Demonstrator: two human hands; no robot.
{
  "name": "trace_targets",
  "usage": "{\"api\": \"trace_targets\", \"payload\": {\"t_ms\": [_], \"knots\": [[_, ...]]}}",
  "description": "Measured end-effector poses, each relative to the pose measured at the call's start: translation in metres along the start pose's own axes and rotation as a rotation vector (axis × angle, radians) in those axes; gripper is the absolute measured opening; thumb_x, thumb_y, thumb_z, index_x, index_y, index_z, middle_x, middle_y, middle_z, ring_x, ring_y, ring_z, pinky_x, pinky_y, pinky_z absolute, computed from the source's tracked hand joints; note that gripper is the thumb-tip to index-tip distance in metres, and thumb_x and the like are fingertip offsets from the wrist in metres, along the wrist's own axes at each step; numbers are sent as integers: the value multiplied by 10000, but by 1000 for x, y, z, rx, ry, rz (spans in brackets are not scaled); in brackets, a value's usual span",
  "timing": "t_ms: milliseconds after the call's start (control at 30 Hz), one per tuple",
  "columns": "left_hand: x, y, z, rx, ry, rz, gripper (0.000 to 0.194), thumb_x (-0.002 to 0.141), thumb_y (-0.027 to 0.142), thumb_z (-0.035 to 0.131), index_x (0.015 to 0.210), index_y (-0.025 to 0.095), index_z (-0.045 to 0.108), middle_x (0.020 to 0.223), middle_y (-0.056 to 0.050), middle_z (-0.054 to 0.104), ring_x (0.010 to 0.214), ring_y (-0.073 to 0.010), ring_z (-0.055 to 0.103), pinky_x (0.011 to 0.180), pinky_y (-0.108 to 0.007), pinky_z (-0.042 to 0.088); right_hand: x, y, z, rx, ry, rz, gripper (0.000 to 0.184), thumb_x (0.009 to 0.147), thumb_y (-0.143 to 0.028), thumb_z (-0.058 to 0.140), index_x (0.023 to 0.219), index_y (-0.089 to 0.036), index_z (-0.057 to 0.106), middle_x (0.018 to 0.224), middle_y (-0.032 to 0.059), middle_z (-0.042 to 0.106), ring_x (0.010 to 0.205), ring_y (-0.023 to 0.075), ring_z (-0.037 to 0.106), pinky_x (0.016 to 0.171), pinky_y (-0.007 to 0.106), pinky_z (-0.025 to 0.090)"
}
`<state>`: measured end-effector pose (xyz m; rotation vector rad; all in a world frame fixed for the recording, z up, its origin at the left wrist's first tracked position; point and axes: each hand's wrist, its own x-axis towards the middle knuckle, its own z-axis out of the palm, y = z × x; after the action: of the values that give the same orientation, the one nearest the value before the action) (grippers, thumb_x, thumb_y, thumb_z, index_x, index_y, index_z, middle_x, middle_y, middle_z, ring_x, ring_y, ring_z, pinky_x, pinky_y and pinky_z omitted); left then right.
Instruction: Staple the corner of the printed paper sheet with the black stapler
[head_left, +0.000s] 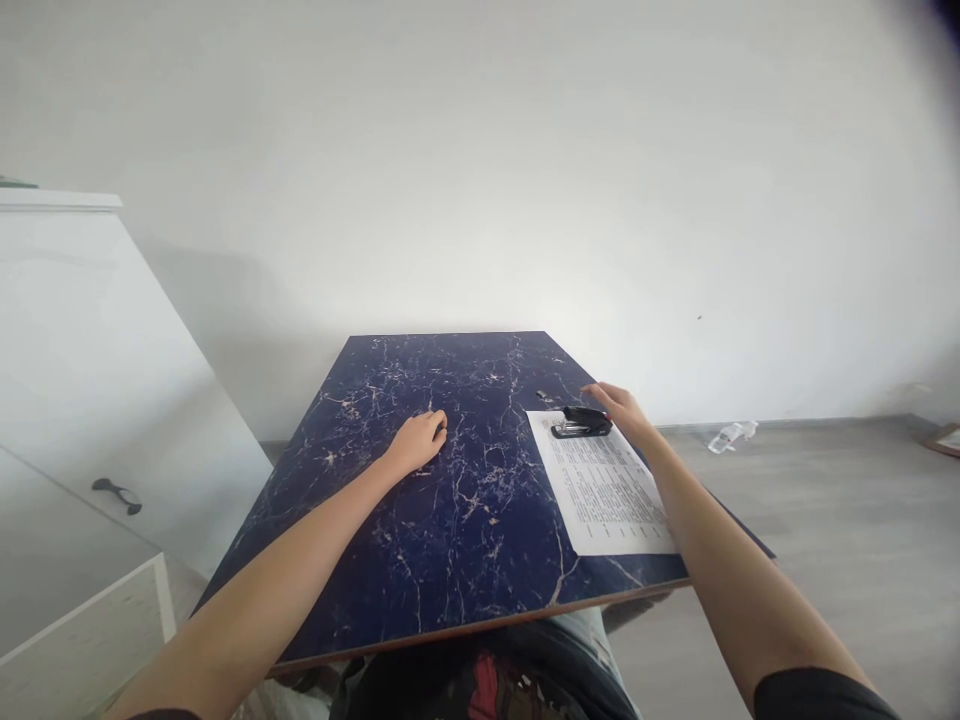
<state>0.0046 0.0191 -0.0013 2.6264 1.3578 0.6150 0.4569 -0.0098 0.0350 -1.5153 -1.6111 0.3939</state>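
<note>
My left hand [421,440] rests on the dark blue marbled table [480,540], its fingers loosely curled with a gap at the thumb and nothing held. At the right side of the table, my right hand [619,404] hovers with fingers stretched out, just beyond a black stapler [583,422]. Whether it touches the stapler I cannot tell. The stapler lies on the top end of a printed sheet of paper [611,490], and my right forearm covers part of the sheet's right edge. A small dark and silvery piece [544,396], too small to name, lies behind the stapler.
A white cabinet [97,330] with a dark handle [117,495] stands at the left. Behind the table rises a white wall [465,180]. On the grey floor [825,520] to the right lies a crumpled clear plastic item [731,436]. The table's near edge borders my lap.
</note>
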Motion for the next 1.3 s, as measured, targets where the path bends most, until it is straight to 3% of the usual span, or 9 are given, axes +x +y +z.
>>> {"api": "trace_targets", "payload": {"t_ms": [133, 333, 467, 600, 700, 800, 933, 1200, 1300], "knots": [[0, 2, -2, -6, 0, 5, 128, 973, 236, 481, 1004, 227, 605, 909, -48, 666, 797, -220, 628, 779, -347, 449, -12, 22, 9, 160, -145, -8, 620, 848, -768, 602, 1135, -241, 755, 1434, 105, 642, 1344, 334, 570, 1138, 457, 434], [-1, 0, 0, -2, 0, 3, 136, 964, 218, 487, 1006, 222, 616, 918, -49, 672, 809, -210, 630, 780, -332, 452, 7, 11, 33, 196, -243, 47, 715, 955, -791, 368, 1249, -263, 749, 1539, 59, 551, 1472, 321, 440, 1279, 504, 181], [-2, 3, -7, -26, 62, 7, 158, 980, 230, 475, 931, 212, 624, 843, -36, 669, 742, -187, 611, 724, -307, 439, 24, 7, 59, 192, -255, 54, 722, 928, -802, 418, 1205, -241, 778, 1507, 67, 582, 1426, 346, 492, 1259, 523, 240], [-11, 40, -18, -76, 317, 52, 221, 1008, 245, 443, 885, 197, 620, 739, -17, 642, 672, -153, 586, 686, -273, 433, 38, 8, 83, 194, -276, 132, 673, 918, -778, 464, 1133, -242, 810, 1399, 72, 672, 1302, 339, 608, 1214, 484, 333], [-37, 95, -9, -136, 387, 293, 226, 985, 223, 456, 829, 184, 615, 714, -17, 636, 634, -131, 569, 641, -259, 443, 45, 7, 99, 189, -248, 171, 652, 917, -750, 482, 1106, -225, 820, 1307, 78, 726, 1240, 326, 650, 1198, 447, 351], [-75, 155, 19, -155, 207, 744, 186, 928, 272, 528, 801, 200, 644, 698, -19, 643, 603, -147, 583, 546, -271, 451, 48, -1, 117, 196, -243, 173, 629, 913, -718, 502, 1117, -212, 816, 1270, 77, 744, 1221, 321, 662, 1177, 430, 374], [-110, 201, 55, -227, -319, 1305, 136, 820, 173, 622, 769, 281, 687, 869, -6, 720, 694, -165, 672, 493, -281, 470, 48, -27, 151, 262, -281, 110, 583, 914, -668, 517, 1058, -195, 825, 1276, 78, 741, 1240, 297, 656, 1168, 386, 381], [-97, 203, 55, -297, -726, 1254, 88, 797, 316, 641, 725, 302, 690, 760, 11, 709, 634, -182, 670, 484, -299, 478, 43, -113, 254, 139, -305, 84, 546, 945, -558, 466, 1083, -165, 819, 1150, 89, 781, 1114, 286, 702, 1037, 354, 474], [-99, 208, 65, -32, -587, 1105, 60, 695, 378, 707, 637, 363, 698, 709, 19, 700, 590, -179, 648, 459, -282, 453, 40, -142, 287, 124, -350, 47, 528, 948, -545, 461, 1054, -177, 824, 1092, 81, 788, 1062, 276, 711, 981, 329, 487]]}}
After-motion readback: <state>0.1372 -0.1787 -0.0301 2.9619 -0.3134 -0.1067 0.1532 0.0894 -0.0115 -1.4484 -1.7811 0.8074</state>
